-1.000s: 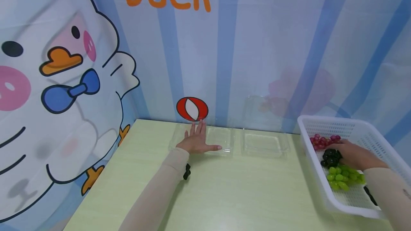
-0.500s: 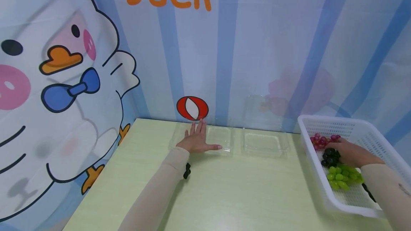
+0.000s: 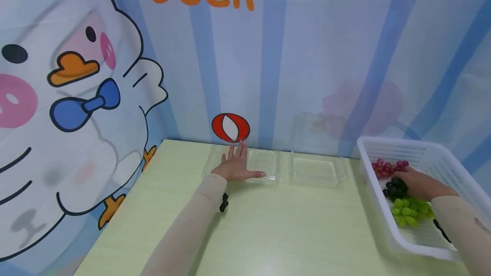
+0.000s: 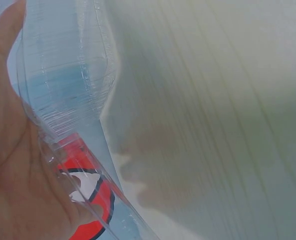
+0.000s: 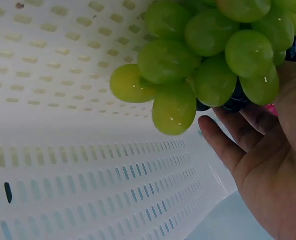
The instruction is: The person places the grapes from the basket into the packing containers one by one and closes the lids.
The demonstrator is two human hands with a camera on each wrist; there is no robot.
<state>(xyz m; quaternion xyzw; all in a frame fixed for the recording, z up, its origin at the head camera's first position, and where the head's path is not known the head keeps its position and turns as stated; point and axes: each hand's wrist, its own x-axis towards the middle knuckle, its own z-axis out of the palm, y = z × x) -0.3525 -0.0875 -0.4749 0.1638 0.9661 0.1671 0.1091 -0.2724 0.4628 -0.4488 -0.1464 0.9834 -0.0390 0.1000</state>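
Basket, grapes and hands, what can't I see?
Right wrist view: most black grapes and part of the right hand, behind green grapes.
Left wrist view: part of the left hand, cut off by the left edge.
Head view: part of the basket, behind the right sleeve.

Free tabletop [image 3: 291, 229] ends rightward at the basket wall [image 3: 382, 201].

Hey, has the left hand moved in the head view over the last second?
No, not noticeably: in the head view, the left hand keeps the same place, its fingertips just below the printed red-and-white ball.
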